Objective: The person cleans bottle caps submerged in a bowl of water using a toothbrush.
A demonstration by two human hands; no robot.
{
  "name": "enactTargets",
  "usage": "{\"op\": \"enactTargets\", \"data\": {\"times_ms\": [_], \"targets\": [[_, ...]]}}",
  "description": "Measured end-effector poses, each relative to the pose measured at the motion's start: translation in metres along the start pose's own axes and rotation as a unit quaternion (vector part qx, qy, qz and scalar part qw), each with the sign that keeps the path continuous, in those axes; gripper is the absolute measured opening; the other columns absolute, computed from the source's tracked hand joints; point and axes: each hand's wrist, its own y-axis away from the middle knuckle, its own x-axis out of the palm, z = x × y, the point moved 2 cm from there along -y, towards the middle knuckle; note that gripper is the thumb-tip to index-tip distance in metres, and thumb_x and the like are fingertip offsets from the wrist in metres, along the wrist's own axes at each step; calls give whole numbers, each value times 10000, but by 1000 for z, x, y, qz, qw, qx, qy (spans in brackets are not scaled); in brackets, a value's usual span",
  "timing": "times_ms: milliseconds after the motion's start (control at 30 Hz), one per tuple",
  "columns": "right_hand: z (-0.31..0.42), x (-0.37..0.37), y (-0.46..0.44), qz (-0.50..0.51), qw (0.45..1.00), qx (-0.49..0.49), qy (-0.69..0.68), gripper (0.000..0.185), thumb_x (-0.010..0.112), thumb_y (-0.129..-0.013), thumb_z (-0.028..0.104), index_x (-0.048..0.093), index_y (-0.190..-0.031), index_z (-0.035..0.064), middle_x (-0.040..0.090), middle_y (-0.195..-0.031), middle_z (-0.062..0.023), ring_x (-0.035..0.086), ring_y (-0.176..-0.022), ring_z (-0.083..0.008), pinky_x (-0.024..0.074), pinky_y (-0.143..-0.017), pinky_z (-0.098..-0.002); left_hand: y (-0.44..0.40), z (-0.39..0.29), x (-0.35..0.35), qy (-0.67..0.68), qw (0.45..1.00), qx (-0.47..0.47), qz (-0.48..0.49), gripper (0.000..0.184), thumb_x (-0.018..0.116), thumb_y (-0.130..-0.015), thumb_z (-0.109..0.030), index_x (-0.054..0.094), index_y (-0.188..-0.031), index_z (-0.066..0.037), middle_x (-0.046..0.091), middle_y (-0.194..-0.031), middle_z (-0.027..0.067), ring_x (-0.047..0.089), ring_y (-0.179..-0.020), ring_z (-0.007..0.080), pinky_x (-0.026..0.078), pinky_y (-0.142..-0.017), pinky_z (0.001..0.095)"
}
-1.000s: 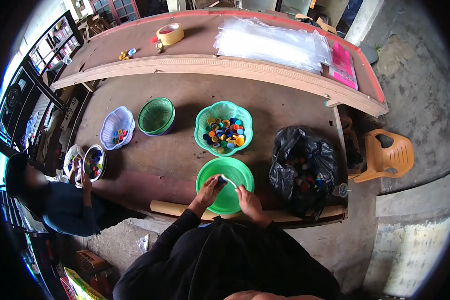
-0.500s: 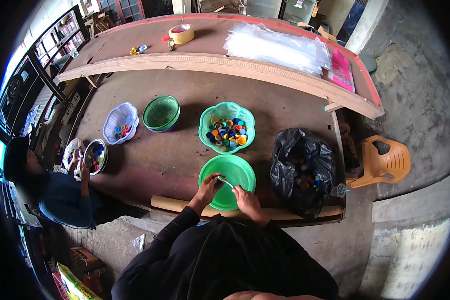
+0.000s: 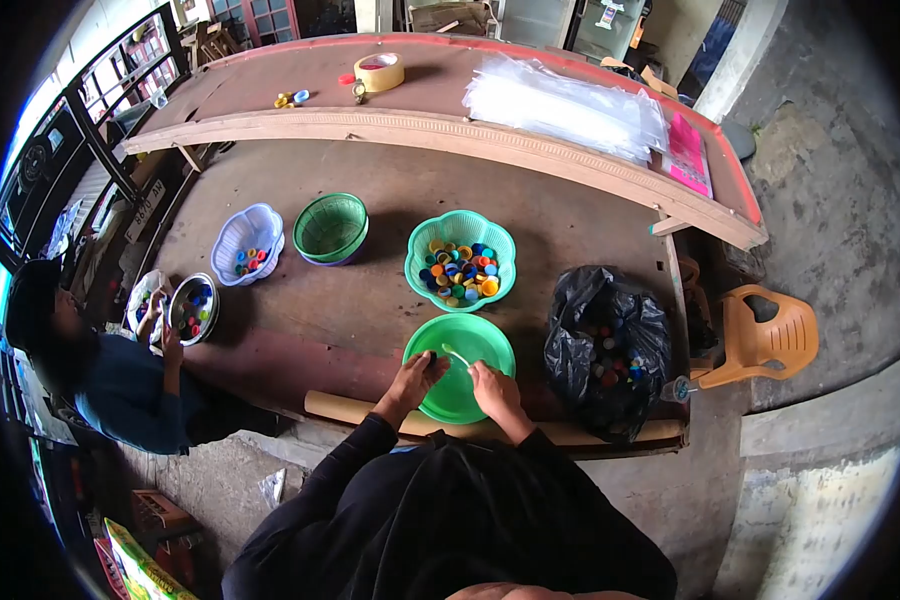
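Both my hands are over the green basin (image 3: pixel 500 345) at the table's front edge. My left hand (image 3: pixel 407 385) is closed, with a small dark bottle cap (image 3: pixel 432 357) pinched at its fingertips. In my right hand (image 3: pixel 495 388) is a thin pale strip-like piece (image 3: pixel 457 354), pointing up and left over the basin; its exact kind is too small to make out. Just beyond the basin stands a turquoise scalloped basket (image 3: pixel 417 250) of mixed bottle caps (image 3: pixel 460 270). A black plastic bag (image 3: pixel 568 330) with more caps inside lies to the right.
A purple basket (image 3: pixel 232 232) with caps and stacked green bowls (image 3: pixel 330 225) stand left. Another person (image 3: pixel 130 385) handles caps beside a metal bowl (image 3: pixel 213 300). The raised shelf carries tape (image 3: pixel 380 72) and clear plastic bags (image 3: pixel 560 105). An orange chair (image 3: pixel 770 345) is right.
My hands have drawn slightly apart. The pale piece, earlier close against my left fingertips, now sits away from them in my right hand. The whole view has shifted a little.
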Motion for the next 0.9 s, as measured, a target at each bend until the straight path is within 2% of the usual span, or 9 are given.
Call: {"op": "enactTargets", "data": {"times_ms": [67, 133, 233, 367, 500, 600, 700, 833, 900], "targets": [[2, 2, 6, -28, 999, 2, -40, 261, 385, -918, 321, 511, -909, 93, 617, -793, -176, 600, -733, -371, 461, -617, -479, 6, 0, 7, 30, 999, -18, 2, 240, 439, -936, -237, 475, -1048, -27, 568, -1022, 138, 580, -930, 225, 472, -843, 347], [1, 13, 14, -25, 996, -60, -58, 250, 395, -921, 323, 494, -900, 94, 606, -753, -184, 591, -697, -376, 450, -576, -479, 7, 1, 14, 55, 998, -38, 8, 249, 427, -940, -254, 479, -1047, -35, 571, -1051, 148, 581, -939, 230, 470, -852, 360], [-13, 16, 14, -14, 999, -17, -45, 219, 408, -918, 304, 489, -927, 101, 600, -711, -193, 586, -664, -394, 436, -550, -499, 3, 8, 18, 19, 998, -18, 57, 278, 419, -939, -289, 481, -1046, -41, 570, -1085, 160, 578, -959, 241, 462, -862, 371], [-7, 19, 16, -64, 991, -72, -88, 221, 410, -921, 303, 478, -915, 94, 585, -663, -203, 572, -625, -402, 425, -517, -503, -2, 9, 14, 35, 997, -29, 66, 282, 429, -934, -298, 478, -1053, -47, 566, -1103, 160, 573, -982, 247, 449, -880, 385], [-15, 15, 11, -45, 997, -8, -62, 224, 408, -922, 301, 474, -919, 87, 583, -669, -209, 570, -626, -404, 422, -517, -504, -3, 7, 14, 37, 996, -47, 59, 255, 448, -927, -291, 494, -1060, -78, 566, -1102, 160, 568, -995, 252, 441, -889, 399], [-10, 20, 15, -69, 990, -69, -100, 233, 402, -924, 302, 482, -915, 83, 575, -650, -222, 569, -610, -406, 423, -510, -504, 0, 9, 16, 43, 995, -28, 88, 246, 464, -922, -286, 491, -1079, -99, 571, -1090, 152, 561, -1009, 256, 447, -870, 388], [-15, 19, 14, -40, 994, -23, -94, 234, 403, -924, 301, 483, -906, 82, 570, -647, -226, 566, -610, -408, 423, -509, -502, 1, 7, 17, 53, 995, -33, 79, 262, 466, -921, -285, 469, -1103, -98, 568, -1095, 157, 559, -1013, 256, 450, -869, 387], [-14, 19, 14, -89, 993, -35, -72, 250, 406, -922, 308, 485, -900, 72, 571, -639, -231, 570, -603, -412, 428, -512, -507, 2, 8, 20, 48, 996, -45, 63, 290, 447, -928, -303, 447, -1124, -90, 557, -1115, 162, 560, -1013, 251, 460, -842, 365], [-13, 25, 13, -46, 991, -52, -111, 264, 401, -922, 319, 486, -906, 70, 579, -647, -226, 575, -612, -409, 437, -525, -508, 0, 9, 15, 25, 997, -36, 64, 302, 439, -930, -313, 438, -1136, -93, 552, -1126, 165, 559, -1013, 251, 462, -826, 351]]}}
